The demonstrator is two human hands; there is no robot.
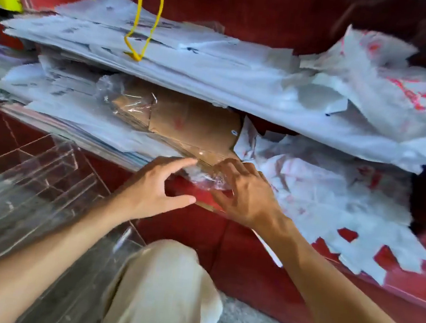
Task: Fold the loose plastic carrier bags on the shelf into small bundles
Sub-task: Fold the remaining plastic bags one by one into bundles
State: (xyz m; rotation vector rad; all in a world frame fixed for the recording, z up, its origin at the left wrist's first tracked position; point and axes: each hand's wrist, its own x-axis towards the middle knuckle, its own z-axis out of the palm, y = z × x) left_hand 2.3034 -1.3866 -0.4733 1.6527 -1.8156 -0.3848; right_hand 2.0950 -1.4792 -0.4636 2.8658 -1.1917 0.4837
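Carrier bags [322,189] heaped on red shelf [249,248], right side; cardboard [197,127] and paper stacks [144,55] alongside. Left hand [156,184] spread wide; right hand [245,191] pressing clear plastic [204,179]. Acrylic organizer [32,180] at left.

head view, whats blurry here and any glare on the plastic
Head view: motion blur smears the white carrier bags at right and the upper stack; the hands stay fairly sharp; small glints on the clear plastic wrap; wide-angle lens bows the shelf edge.

Beyond our right hand [245,191], the carrier bags' [335,196] red print blurs unreadable; the clear wrap [209,181] under its fingers partly hides.
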